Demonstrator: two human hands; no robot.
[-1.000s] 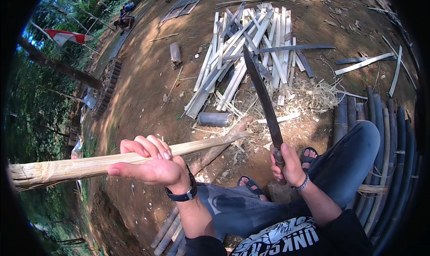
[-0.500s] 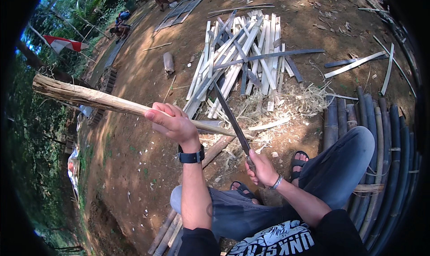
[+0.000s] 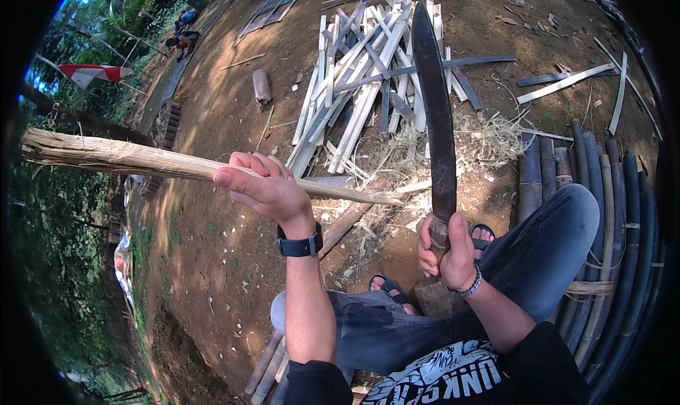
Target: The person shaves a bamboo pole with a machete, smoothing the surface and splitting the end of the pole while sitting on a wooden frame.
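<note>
My left hand [image 3: 265, 194] is closed around a long, rough piece of pale wood [image 3: 134, 157]. Its thick, fibrous end points far left, and its thinner, whittled end reaches right past my fingers. In my right hand [image 3: 450, 252], a machete [image 3: 435, 114] is gripped by its handle, with the broad dark blade upright and its flat side turned toward me. The blade stands apart from the wood, right of its thin end. Behind the blade lies a heap of split bamboo strips [image 3: 354, 86] on the ground, partly hidden by it.
Pale curled shavings [image 3: 489, 143] litter the soil in front of me. A bundle of bamboo poles [image 3: 613, 242] lies along my right side. A short log piece [image 3: 261, 86] rests left of the heap. At the far left, a person [image 3: 185, 40] bends low near a red and white flag [image 3: 92, 73].
The machete has swung up and right, away from the wood's thin end, its flat side now facing me. The wood has shifted slightly left. My view has tilted a little.
</note>
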